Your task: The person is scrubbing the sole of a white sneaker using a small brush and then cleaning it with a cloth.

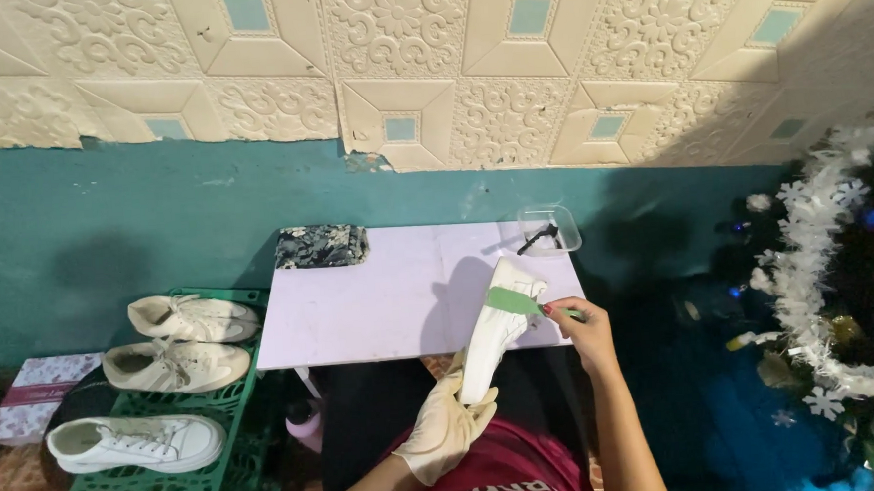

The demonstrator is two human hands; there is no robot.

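Lilac surface (361, 309) against a teal wall. Gloved left hand (445, 429) wrapped around the heel of a white sneaker (496, 324), held over the surface's near edge. Right hand (583, 329) pinches a green brush (520, 302) on the sneaker's side. Clear tub (550, 229) at 12 o'clock, three sneakers on a green crate (160, 479) at 9.

- The gloved left hand (445, 426) covers the heel of the white shoe (496, 327), low in the centre.
- What lies dark in the clear tub (550, 229), upper centre, is too small to tell.
- The tinsel-hung tree (849, 304) is cut off by the right edge.
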